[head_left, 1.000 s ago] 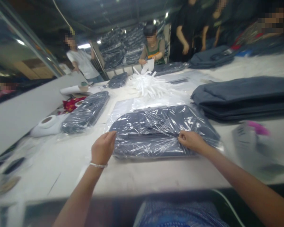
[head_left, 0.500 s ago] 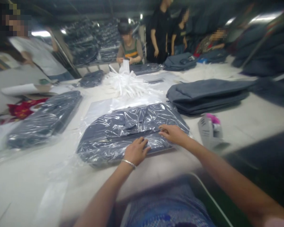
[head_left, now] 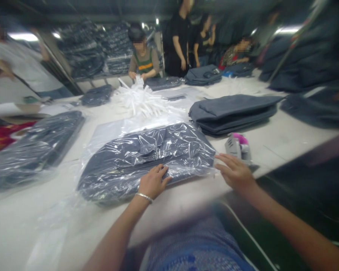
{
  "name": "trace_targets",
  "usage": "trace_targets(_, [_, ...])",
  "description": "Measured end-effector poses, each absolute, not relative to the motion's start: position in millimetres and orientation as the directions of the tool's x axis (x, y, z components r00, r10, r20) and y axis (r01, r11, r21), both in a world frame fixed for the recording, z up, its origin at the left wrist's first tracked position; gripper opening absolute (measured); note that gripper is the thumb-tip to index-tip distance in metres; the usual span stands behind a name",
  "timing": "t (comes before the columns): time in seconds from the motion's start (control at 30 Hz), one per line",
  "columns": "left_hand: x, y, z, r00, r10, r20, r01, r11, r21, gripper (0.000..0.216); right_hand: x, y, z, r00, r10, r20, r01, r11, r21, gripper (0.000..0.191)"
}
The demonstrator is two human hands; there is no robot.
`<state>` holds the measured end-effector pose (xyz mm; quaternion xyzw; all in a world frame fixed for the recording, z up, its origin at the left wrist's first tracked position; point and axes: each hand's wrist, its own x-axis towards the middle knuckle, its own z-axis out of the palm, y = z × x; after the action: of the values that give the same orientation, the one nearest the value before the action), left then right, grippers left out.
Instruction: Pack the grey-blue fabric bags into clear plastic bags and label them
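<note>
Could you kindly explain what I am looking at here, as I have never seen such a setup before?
There is no machine: these are a person's own bare hands, seen from a camera worn on the head, looking forward and down. On the pale table lies a dark bundle in clear plastic. The left hand rests on its near edge; the right hand is open at its right end, though whether it touches the plastic is hard to tell. Neither clearly grips anything. Around them are a dispenser with a pink part, a dark fabric stack, white strips and, to the left, another wrapped bundle.
</note>
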<state>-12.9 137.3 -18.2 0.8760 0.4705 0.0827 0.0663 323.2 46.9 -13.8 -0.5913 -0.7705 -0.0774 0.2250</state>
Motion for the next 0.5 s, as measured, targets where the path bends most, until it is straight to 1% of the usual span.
trace_targets(0.03, [-13.1,137.3,-18.1,0.542,0.837,0.083,0.813,-0.546,0.200,0.043,332.5,55.5,-0.4,-0.207,0.895,0.396,0.926,0.310,-0.214,0.032])
trace_targets(0.1, [-13.2,137.1,-18.1,0.537,0.839,0.085,0.815,-0.542,0.205,0.043,349.8,74.8,26.3,-0.185,0.945,0.270,0.891,0.277,-0.360,0.030])
trace_targets(0.2, [-13.3,136.6,-18.5,0.531,0.843,0.085,0.819,-0.537,0.201,0.043,370.5,105.6,49.9,-0.140,0.990,0.028,0.836,0.133,-0.533,0.024])
trace_targets(0.23, [-13.4,136.6,-18.6,0.531,0.843,0.083,0.820,-0.536,0.200,0.043,375.8,115.3,51.2,-0.134,0.990,-0.041,0.805,0.084,-0.588,0.024])
trace_targets(0.3, [-14.1,136.8,-18.8,0.529,0.846,0.075,0.823,-0.532,0.201,0.043,384.3,131.9,44.6,-0.107,0.985,-0.135,0.728,-0.015,-0.686,0.026])
trace_targets(0.37, [-15.0,137.1,-19.3,0.524,0.849,0.070,0.826,-0.526,0.204,0.043,390.3,143.8,31.2,-0.050,0.979,-0.195,0.668,-0.112,-0.735,0.024])
trace_targets(0.43, [-15.8,137.3,-19.9,0.518,0.852,0.072,0.828,-0.521,0.207,0.043,394.6,151.0,19.0,0.007,0.974,-0.225,0.640,-0.177,-0.748,0.022])
trace_targets(0.5, [-15.8,137.2,-20.2,0.515,0.854,0.077,0.828,-0.519,0.210,0.042,396.7,152.9,13.5,0.110,0.975,-0.193,0.646,-0.218,-0.732,0.023])
